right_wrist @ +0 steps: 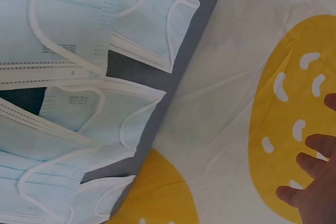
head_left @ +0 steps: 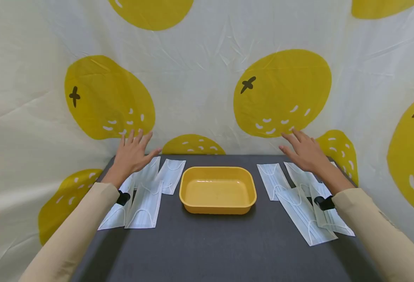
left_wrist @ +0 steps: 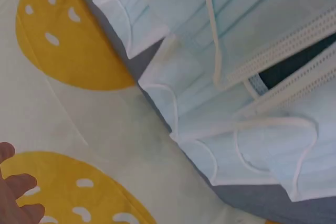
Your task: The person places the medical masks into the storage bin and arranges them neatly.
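Above masks (head_left: pixel 145 205), hands (head_left: pixel 131 155) (head_left: pixel 306 153) splayed wide

A curtained-off work nook, its room type unclear: yellow-patterned white sheeting (head_left: pixel 196 90) hangs behind and beside the dark bench (head_left: pixel 207 246).

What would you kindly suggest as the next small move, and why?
Probably lower the right hand and pinch the mask just right of the tray: this hand is raised and holds nothing, and no mask lies in the tray.
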Demonstrator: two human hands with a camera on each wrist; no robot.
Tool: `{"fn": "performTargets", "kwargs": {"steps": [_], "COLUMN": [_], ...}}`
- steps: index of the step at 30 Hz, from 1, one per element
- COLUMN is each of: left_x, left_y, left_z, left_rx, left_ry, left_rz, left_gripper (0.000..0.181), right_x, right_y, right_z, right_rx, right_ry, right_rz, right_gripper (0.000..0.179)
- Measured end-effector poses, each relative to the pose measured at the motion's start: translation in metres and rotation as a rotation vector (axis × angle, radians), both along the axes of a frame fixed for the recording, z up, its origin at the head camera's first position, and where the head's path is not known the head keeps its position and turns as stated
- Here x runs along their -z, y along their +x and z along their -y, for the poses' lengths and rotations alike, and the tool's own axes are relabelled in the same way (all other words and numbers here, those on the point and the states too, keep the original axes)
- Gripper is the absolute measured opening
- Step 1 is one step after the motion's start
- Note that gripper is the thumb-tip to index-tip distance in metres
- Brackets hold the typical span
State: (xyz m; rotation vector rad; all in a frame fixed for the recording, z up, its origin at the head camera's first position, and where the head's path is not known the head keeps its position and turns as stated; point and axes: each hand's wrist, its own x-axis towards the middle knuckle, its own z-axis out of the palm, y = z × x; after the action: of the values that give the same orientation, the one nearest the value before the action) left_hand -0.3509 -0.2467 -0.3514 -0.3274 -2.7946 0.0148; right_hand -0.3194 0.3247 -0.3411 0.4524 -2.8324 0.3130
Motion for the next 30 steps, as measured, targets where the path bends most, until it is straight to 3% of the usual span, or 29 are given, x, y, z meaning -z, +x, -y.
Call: {"fn": "performTargets", "kwargs": {"steps": [9,17,22,30], "left_x": [0.013,0.035,0.05,0.07], "left_y": [0.025,0.045,0.057,0.072], "left_z": [-0.012,-0.029,-0.041,-0.065], "left_rx": [0.037,0.06,0.1,0.137], "left_ry": [0.031,0.102,0.23,0.552], "left_rz": [0.033,0.04,0.047,0.141], "left_gripper": [0.089,0.087,0.082,0.075], "right_x": [0.008,0.026,0.045,0.066], "right_y": [0.03,0.05,0.054,0.059], "right_z": [0.0,-0.015,-0.038,-0.079], "right_rx": [-0.008,-0.005,0.009,0.147], "right_ry": [0.015,-0.093,-0.161,-0.203], "right_rz": [-0.012,0.007,0.034,0.099], "right_gripper": [0.059,0.06,0.06,0.062]}}
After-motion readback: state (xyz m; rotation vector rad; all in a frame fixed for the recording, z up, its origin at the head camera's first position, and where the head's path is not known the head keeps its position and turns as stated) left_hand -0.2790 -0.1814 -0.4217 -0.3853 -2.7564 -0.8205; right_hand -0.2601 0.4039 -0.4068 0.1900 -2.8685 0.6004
